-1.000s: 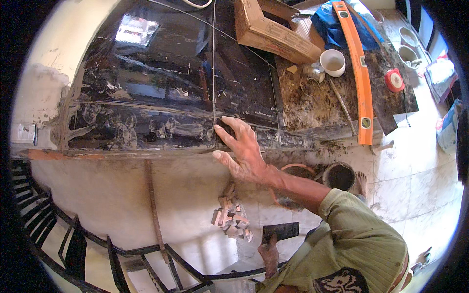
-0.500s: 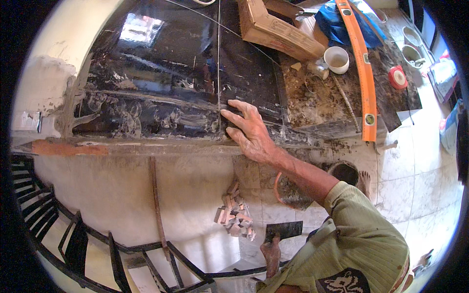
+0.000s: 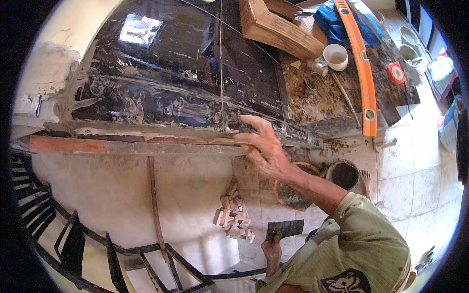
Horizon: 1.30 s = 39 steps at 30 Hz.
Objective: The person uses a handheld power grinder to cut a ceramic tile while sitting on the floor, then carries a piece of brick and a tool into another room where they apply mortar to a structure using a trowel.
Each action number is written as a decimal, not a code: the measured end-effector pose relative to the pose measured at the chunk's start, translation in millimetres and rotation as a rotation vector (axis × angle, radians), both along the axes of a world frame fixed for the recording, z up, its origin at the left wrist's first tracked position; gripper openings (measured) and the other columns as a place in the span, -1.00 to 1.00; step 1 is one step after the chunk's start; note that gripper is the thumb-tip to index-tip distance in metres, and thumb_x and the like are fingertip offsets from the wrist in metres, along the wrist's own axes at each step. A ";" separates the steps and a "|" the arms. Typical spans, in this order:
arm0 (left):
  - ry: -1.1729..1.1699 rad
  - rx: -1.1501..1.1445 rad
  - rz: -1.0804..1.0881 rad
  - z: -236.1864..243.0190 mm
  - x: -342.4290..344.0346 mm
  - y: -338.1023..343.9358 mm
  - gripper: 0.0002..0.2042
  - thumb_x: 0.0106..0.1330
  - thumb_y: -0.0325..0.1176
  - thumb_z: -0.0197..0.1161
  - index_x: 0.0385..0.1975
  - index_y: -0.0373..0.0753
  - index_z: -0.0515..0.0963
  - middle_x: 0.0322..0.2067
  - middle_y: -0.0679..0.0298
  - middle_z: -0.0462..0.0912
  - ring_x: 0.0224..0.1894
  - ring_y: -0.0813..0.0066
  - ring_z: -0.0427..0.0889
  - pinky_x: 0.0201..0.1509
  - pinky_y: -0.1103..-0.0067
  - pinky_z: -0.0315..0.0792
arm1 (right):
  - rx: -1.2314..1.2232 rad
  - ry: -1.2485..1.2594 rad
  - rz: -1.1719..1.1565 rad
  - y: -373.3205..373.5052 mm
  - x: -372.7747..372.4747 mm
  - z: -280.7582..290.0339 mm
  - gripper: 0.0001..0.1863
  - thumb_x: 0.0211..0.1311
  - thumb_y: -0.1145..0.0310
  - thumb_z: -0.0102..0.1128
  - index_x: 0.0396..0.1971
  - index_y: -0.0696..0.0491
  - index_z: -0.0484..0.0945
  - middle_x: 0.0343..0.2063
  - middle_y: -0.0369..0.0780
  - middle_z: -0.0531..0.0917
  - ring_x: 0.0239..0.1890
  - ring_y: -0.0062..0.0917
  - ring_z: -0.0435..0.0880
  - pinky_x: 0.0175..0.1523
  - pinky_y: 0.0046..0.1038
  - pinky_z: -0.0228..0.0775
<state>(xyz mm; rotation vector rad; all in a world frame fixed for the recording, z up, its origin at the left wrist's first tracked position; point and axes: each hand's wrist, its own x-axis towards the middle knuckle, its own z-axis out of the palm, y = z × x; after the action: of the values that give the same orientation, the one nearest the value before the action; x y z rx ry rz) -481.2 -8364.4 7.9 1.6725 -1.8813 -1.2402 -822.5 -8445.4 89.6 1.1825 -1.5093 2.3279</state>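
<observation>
My right hand (image 3: 266, 154) reaches in from the lower right, over the front edge of a counter (image 3: 146, 110) covered in black tiles. Its fingers are apart, and I see nothing held in them. Whether the fingertips touch the edge, I cannot tell. Grey, mortar-like smears streak the tiles, heaviest along the front strip. Below the tiles, a rough front edge (image 3: 127, 140) shows grey mortar and reddish patches. A small pale smear lies by the fingertips at the joint between tiles. My left hand is out of the picture.
On the right, a dirty board (image 3: 312, 105) bears an orange spirit level (image 3: 361, 73), a white cup (image 3: 336, 57), a red tape measure (image 3: 395, 73) and a cardboard box (image 3: 283, 31). Below are a dark bucket (image 3: 343, 175), a rubble heap (image 3: 234, 217) and a black railing (image 3: 110, 244).
My right hand has come off the tile top and drawn back toward me, to the counter's front edge. The view has shifted slightly, showing more of the reddish front edge.
</observation>
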 end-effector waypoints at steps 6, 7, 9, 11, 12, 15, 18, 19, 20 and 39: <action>-0.081 -0.029 -0.084 0.2 9.4 -10.4 -0.73 0.22 -0.29 0.29 -0.23 -0.39 0.58 -0.35 0.25 0.67 -0.32 0.51 0.57 -0.19 0.50 0.47 | 0.137 -0.245 0.039 25.9 10.9 -29.0 -0.67 0.12 0.45 0.14 -0.06 0.10 0.49 0.13 0.00 0.36 0.16 -0.08 0.34 0.25 -0.16 0.16; -0.137 -0.022 -0.087 -2.2 11.2 -14.2 -0.76 0.21 -0.34 0.30 -0.24 -0.40 0.58 -0.34 0.26 0.66 -0.31 0.51 0.56 -0.17 0.51 0.47 | 0.178 -0.214 -0.003 24.9 10.7 -32.0 -0.63 0.14 0.42 0.14 -0.01 0.10 0.48 0.13 -0.01 0.37 0.18 -0.09 0.33 0.26 -0.19 0.16; -0.188 -0.013 -0.093 -10.4 17.1 -20.7 -0.78 0.19 -0.39 0.31 -0.25 -0.40 0.59 -0.33 0.28 0.65 -0.29 0.51 0.55 -0.15 0.51 0.47 | 0.184 -0.188 -0.029 20.6 9.2 -30.1 -0.60 0.15 0.41 0.14 0.03 0.09 0.46 0.13 -0.01 0.37 0.19 -0.10 0.32 0.26 -0.19 0.15; -0.030 0.066 0.001 -18.1 23.9 -25.1 -0.80 0.15 -0.47 0.34 -0.26 -0.39 0.59 -0.31 0.29 0.64 -0.27 0.51 0.54 -0.12 0.53 0.45 | 0.187 -0.164 -0.053 12.9 5.4 -23.5 -0.57 0.15 0.40 0.14 0.06 0.08 0.45 0.13 -0.01 0.37 0.19 -0.10 0.31 0.26 -0.19 0.15; -0.027 0.065 -0.002 -20.3 27.4 -25.5 -0.80 0.15 -0.47 0.34 -0.26 -0.39 0.59 -0.31 0.29 0.64 -0.27 0.51 0.54 -0.12 0.53 0.45 | 0.173 -0.106 -0.081 8.2 2.4 -18.0 -0.54 0.14 0.40 0.15 0.09 0.08 0.43 0.13 -0.01 0.37 0.20 -0.11 0.31 0.26 -0.19 0.15; 0.208 0.121 0.025 -20.7 31.4 -27.6 -0.80 0.11 -0.51 0.36 -0.26 -0.37 0.59 -0.30 0.31 0.63 -0.26 0.52 0.54 -0.11 0.55 0.44 | 0.164 -0.017 -0.122 -2.1 -8.4 2.2 -0.49 0.10 0.38 0.17 0.11 0.08 0.42 0.13 -0.01 0.36 0.19 -0.12 0.30 0.25 -0.18 0.16; 0.161 0.092 -0.011 -16.1 35.9 -29.2 -0.80 0.11 -0.51 0.36 -0.26 -0.35 0.59 -0.30 0.32 0.63 -0.26 0.54 0.54 -0.10 0.56 0.43 | 0.176 0.019 -0.139 -15.6 -11.2 15.3 -0.45 0.04 0.37 0.18 0.12 0.09 0.41 0.13 -0.01 0.35 0.18 -0.12 0.30 0.24 -0.17 0.16; 0.185 0.106 0.013 -13.0 35.2 -28.0 -0.80 0.11 -0.51 0.36 -0.26 -0.35 0.59 -0.30 0.33 0.63 -0.26 0.55 0.53 -0.11 0.57 0.42 | 0.178 0.028 -0.141 -19.4 -9.6 17.4 -0.42 0.00 0.37 0.19 0.12 0.09 0.40 0.13 0.00 0.34 0.18 -0.11 0.30 0.24 -0.17 0.16; 0.208 0.119 0.038 -11.7 35.5 -27.9 -0.81 0.11 -0.51 0.35 -0.27 -0.34 0.59 -0.31 0.33 0.62 -0.26 0.56 0.53 -0.11 0.57 0.42 | 0.180 0.026 -0.144 -22.2 -7.0 17.9 -0.42 0.00 0.37 0.19 0.12 0.09 0.40 0.13 0.00 0.34 0.18 -0.11 0.30 0.24 -0.17 0.16; 0.236 0.074 -0.006 -19.1 54.6 -38.4 -0.73 0.11 -0.51 0.32 -0.19 -0.39 0.50 -0.31 0.30 0.62 -0.29 0.55 0.55 -0.18 0.56 0.47 | 0.068 -0.232 -0.228 3.5 9.9 -2.5 -0.70 0.15 0.33 0.21 -0.15 0.13 0.49 0.05 -0.06 0.44 0.13 -0.21 0.39 0.22 -0.28 0.20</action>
<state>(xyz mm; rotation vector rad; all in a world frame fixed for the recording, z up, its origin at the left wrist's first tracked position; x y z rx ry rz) -426.5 -8402.8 -11.2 1.4820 -1.7201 -1.4556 -812.7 -8441.9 87.1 0.7250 -1.7076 2.3376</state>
